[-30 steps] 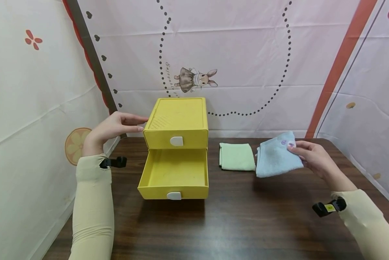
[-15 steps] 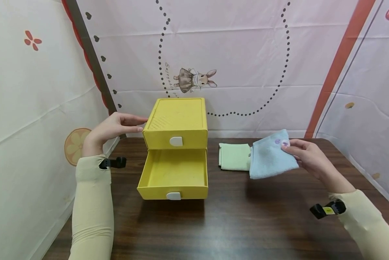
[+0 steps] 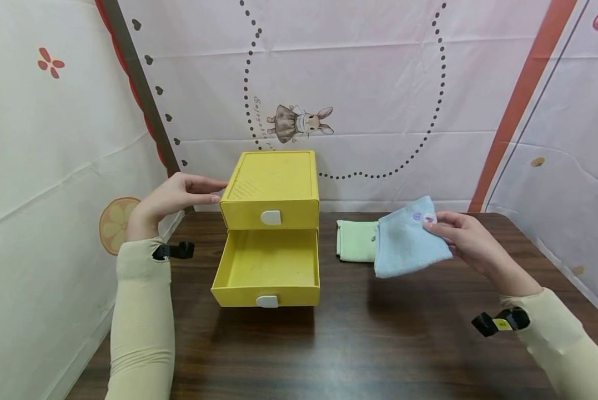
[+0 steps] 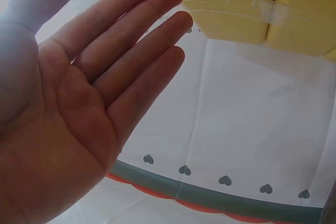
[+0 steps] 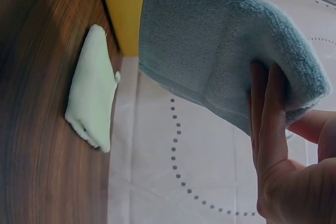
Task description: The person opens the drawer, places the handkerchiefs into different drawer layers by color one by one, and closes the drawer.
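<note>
A yellow two-drawer box (image 3: 279, 175) stands on the table, its lower drawer (image 3: 274, 266) pulled out and bare inside, its upper one closed. My left hand (image 3: 176, 197) is at the box's left side, fingers straight with the tips at its wall; the left wrist view shows the palm (image 4: 68, 114) holding nothing. My right hand (image 3: 471, 241) pinches a folded light blue towel (image 3: 406, 241) by its right edge, above the table. Behind it a folded pale green towel (image 3: 355, 241) lies right of the box, partly covered in the head view but whole in the right wrist view (image 5: 92, 93).
The dark wooden table (image 3: 358, 350) runs up to a printed cloth backdrop (image 3: 378, 100) behind. Cloth side walls (image 3: 44, 166) rise on the left and right. White tabs (image 3: 271, 217) stick out from both drawer fronts.
My right hand has carried the light blue towel leftward, so that it now hides more of the green towel. My left hand and the yellow box have stayed still.
</note>
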### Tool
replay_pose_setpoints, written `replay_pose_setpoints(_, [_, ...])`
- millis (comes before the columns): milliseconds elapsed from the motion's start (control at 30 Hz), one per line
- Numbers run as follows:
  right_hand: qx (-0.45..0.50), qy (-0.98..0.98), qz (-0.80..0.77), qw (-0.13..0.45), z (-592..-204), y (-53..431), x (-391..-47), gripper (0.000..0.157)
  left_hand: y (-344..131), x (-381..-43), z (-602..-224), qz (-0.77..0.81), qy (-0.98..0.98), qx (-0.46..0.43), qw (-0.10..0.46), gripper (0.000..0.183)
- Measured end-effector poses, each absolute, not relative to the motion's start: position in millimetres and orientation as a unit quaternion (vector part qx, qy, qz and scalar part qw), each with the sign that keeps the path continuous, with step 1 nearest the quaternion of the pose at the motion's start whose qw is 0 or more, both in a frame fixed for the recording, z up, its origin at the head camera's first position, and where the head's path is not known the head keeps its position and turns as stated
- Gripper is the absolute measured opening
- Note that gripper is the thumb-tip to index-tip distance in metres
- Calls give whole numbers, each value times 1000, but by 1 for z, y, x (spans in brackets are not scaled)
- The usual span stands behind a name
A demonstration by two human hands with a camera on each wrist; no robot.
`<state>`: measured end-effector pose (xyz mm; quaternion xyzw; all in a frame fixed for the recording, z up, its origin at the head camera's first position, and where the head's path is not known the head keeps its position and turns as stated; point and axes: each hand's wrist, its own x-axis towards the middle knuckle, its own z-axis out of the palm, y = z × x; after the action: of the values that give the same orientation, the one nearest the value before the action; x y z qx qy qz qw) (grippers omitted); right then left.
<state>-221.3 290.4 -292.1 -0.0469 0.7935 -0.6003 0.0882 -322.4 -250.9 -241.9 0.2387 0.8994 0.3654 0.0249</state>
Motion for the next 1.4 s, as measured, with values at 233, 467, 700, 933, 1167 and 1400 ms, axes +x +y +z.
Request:
replay_pose_setpoints(233, [-60, 790, -601, 100, -286, 284, -221, 36, -258, -332, -249, 367, 898, 241, 21, 45])
replay_pose_setpoints(467, [-70, 791, -597, 110, -278, 275, -221, 39, -257, -332, -248, 366, 898, 245, 23, 44])
replay_pose_setpoints(700, [-106, 780, -604, 126, -270, 267, -220, 37, -257, -331, -248, 371, 896, 242, 25, 44])
replay_pose_setpoints(933, [-119, 751, -630, 160, -266, 257, -221, 40, -258, -333, -248, 375, 892, 252, 25, 43])
replay_pose_setpoints(1167, [-134, 732, -643, 181, -263, 246, -223, 37, -252, -322, -241, 368, 896, 247, 29, 43])
replay_pose_setpoints(1400, [-134, 726, -647, 189, -259, 236, -224, 39, -247, -314, -236, 371, 895, 246, 28, 44])
